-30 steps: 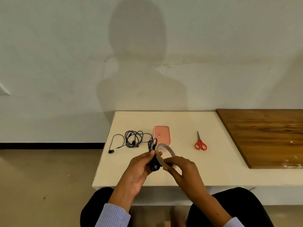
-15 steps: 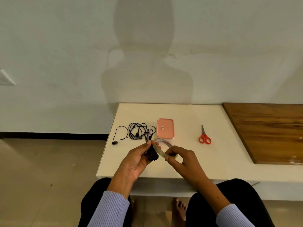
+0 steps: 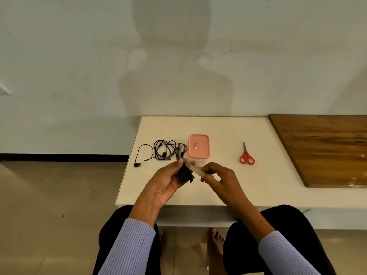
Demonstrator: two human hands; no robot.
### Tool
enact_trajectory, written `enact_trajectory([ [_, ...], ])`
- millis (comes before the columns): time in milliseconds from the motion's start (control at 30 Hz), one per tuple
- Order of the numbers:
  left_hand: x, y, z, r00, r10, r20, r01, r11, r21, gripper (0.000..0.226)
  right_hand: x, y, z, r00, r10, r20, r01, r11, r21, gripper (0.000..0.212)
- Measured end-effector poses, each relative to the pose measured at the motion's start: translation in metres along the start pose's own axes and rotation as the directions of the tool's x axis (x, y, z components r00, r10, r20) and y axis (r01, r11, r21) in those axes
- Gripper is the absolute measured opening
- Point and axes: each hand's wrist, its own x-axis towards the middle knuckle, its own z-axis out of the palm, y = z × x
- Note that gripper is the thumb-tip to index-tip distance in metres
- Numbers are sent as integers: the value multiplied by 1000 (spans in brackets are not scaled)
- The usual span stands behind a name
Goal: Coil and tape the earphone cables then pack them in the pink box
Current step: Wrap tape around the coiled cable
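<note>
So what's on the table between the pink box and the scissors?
Nothing: in the head view the stretch of white table between the pink box and the scissors is bare.

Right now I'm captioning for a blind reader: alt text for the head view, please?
A seated person's left hand grips a coiled black earphone cable while the right hand holds a tape roll against it, above a white table with a pink box, red scissors and loose earphones.
</note>
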Motion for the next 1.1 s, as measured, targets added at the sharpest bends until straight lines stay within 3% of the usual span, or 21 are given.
enact_trajectory([
  [100, -4, -11, 6, 995, 97, -2, -94, 971, 218, 18, 2, -2, 6, 998, 55, -44, -52, 997, 63, 15],
  [200, -7, -16, 10, 984, 178, -2, -169, 936, 309, 17, 2, -4, 10, 991, 125, -38, -117, 979, 166, 31],
  [333, -8, -17, 10, 977, 213, 2, -196, 894, 404, 16, 2, -4, 9, 985, 173, 17, -173, 960, 220, 31],
  [600, -2, -15, 9, 980, 179, -86, -152, 955, 253, 14, 5, -4, 8, 976, 194, 97, -215, 926, 311, 29],
  [900, 0, -15, 7, 984, 159, -85, -133, 958, 255, 13, 2, -5, 4, 965, 211, 154, -253, 901, 352, 28],
  [1100, 3, -11, 4, 991, 81, -102, -68, 989, 129, 13, 5, -2, -1, 949, 179, 260, -270, 888, 373, 20],
])
